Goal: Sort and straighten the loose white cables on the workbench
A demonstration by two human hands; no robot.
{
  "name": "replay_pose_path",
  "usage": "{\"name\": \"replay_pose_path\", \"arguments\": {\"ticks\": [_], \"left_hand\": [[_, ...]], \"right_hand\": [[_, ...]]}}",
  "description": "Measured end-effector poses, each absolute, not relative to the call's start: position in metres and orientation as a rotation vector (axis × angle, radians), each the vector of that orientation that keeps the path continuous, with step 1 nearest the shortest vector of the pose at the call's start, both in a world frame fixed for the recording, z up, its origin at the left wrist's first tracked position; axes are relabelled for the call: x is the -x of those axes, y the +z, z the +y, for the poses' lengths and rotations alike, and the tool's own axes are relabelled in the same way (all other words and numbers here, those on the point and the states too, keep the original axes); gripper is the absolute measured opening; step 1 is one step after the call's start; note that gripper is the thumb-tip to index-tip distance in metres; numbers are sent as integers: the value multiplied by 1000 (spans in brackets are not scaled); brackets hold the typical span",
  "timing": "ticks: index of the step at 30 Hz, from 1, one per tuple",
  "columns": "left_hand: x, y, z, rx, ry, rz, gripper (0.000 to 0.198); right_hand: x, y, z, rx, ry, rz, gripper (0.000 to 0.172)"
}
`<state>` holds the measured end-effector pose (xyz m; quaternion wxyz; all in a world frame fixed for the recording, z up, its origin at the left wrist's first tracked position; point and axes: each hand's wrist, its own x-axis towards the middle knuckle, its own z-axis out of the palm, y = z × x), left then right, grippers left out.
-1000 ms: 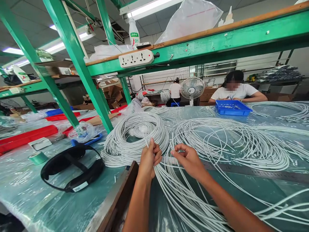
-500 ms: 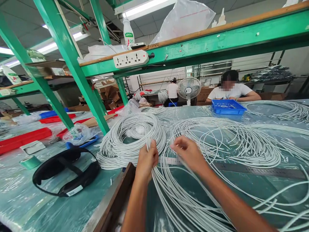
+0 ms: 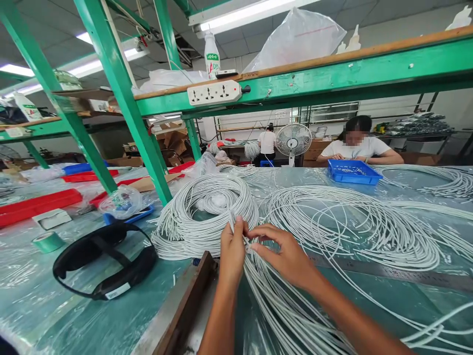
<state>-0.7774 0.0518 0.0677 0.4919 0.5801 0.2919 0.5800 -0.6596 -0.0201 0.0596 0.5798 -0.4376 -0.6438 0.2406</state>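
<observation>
A: Item one, the grip?
B: Left hand [image 3: 233, 249], one: fingers closed round a bundle of white cables [image 3: 291, 308]; ends stand just above the thumb, lengths trail down and right from below the fist.
A: Item two?
B: Right hand [image 3: 286, 254], one: just right of the left, thumb and forefinger narrowly spaced at the bundle. Whether they pinch a strand cannot be told.
A: Around the grip?
B: Just beyond, leftward: one stacked coil [image 3: 177, 212]. Beyond, rightward: one looser coil [image 3: 417, 241], steel ruler [image 3: 377, 268] along its near side. Well left: one black headset [image 3: 107, 266]. Nearer, left: one brown bar [image 3: 185, 305]. Far beyond, right: one blue tray [image 3: 354, 176], before a seated person [image 3: 375, 149].
</observation>
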Motion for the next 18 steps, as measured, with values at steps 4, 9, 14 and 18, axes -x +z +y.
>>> {"name": "replay_pose_path", "arguments": {"ticks": [4, 9, 14, 18], "left_hand": [[780, 68, 59, -1139, 1317, 552, 64], [785, 80, 58, -808, 1203, 382, 53], [799, 92, 53, -444, 973, 157, 54], [805, 89, 55, -669, 825, 180, 42]], "right_hand": [[658, 40, -47, 1340, 876, -1708, 82], [688, 15, -77, 1649, 1023, -1732, 85], [712, 16, -84, 1153, 1624, -1261, 37], [717, 18, -77, 1521, 1214, -1521, 19]]}}
